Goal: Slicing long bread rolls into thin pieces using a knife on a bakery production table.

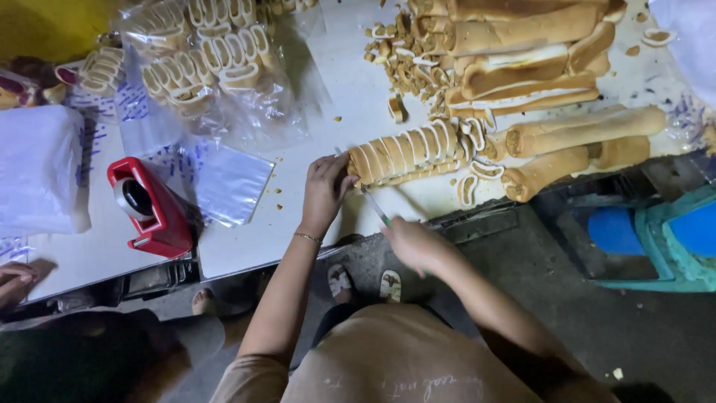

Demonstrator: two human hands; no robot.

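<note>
The sliced roll cake (409, 153) lies across the middle of the frame on the white desk (246, 246), its cut rounds still leaning together in a row. My left hand (325, 186) is closed over its near end, fingers curled on top, which I judge keeps the loaf from rolling under the blade. My right hand (412, 240) grips the green handle of a thin knife (371, 200), whose blade slants up toward the loaf's end by my left fingers. Both forearms reach out from the lower centre, the left nearly straight, the right bent inward. Whole uncut rolls (589, 130) are stacked at upper right, beside crumbs and trimmings (399, 56). Bagged slices (201, 56) sit upper left, a red tape dispenser (145, 205) at left. Another person's hand (15, 280) shows at the left edge.
</note>
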